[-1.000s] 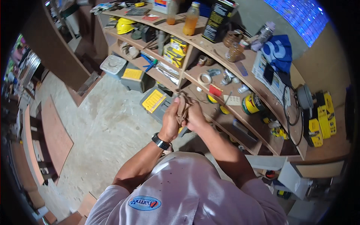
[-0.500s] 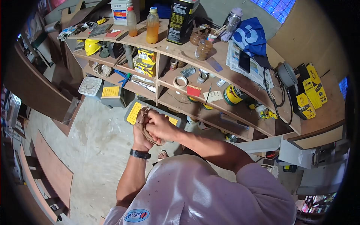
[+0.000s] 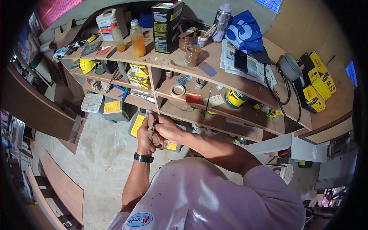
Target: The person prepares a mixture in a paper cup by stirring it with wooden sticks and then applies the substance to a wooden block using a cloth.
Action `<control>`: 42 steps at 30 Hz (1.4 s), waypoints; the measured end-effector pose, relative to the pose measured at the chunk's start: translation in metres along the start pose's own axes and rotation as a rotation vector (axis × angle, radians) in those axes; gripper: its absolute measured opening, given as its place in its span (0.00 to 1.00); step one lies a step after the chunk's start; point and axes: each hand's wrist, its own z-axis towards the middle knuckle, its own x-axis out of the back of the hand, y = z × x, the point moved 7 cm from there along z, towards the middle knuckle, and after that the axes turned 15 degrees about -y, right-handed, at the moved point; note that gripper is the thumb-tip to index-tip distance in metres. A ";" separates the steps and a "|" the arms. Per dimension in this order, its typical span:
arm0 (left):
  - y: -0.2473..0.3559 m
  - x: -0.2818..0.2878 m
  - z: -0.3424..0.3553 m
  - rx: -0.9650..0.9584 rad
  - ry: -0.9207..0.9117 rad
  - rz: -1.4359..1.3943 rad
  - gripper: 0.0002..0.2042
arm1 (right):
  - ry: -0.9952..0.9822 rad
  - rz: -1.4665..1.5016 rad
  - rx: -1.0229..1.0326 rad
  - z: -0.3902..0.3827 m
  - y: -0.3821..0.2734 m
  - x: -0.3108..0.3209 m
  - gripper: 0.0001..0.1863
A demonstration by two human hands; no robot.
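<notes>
A crumpled brown rag (image 3: 152,132) is bunched between my two hands, in front of my chest. My left hand (image 3: 143,138), with a black watch on its wrist, is closed along the rag's left side. From the right, my right hand (image 3: 170,129) grips the same cloth, its fingers curled into the folds. Whether anything lies inside the rag is hidden. Below the hands, on the floor, stands a grey toolbox with a yellow panel (image 3: 137,125), partly covered by them.
Ahead runs a wooden shelf unit (image 3: 172,65). On its top stand a black can (image 3: 167,28), a bottle of orange liquid (image 3: 138,40), a jar of brown liquid (image 3: 193,56) and a phone (image 3: 240,60). A masking tape roll (image 3: 177,91) lies lower. Wooden panels (image 3: 63,182) are at left.
My right hand has shifted from over the left hand to the rag's right side, and more of the cloth shows between them. The view has turned slightly.
</notes>
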 end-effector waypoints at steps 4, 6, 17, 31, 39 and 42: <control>-0.023 -0.004 0.006 -0.104 -0.028 0.199 0.25 | -0.071 0.060 -0.015 0.008 0.017 0.040 0.13; -0.013 -0.013 0.007 -0.301 0.208 0.439 0.24 | 0.088 -0.694 0.385 0.001 -0.021 0.040 0.11; -0.041 -0.005 0.042 -0.168 -0.220 -0.305 0.29 | 0.175 -1.064 0.375 -0.019 -0.004 0.033 0.29; -0.040 -0.039 0.022 -0.031 -0.230 -0.176 0.14 | -0.068 -0.094 0.141 -0.027 -0.032 0.053 0.24; -0.001 -0.082 0.007 -0.740 0.077 1.523 0.12 | 0.359 -0.375 0.262 -0.033 -0.031 0.063 0.18; -0.022 -0.062 0.012 -0.351 0.084 1.437 0.14 | 0.429 -0.169 0.176 -0.036 -0.011 0.071 0.18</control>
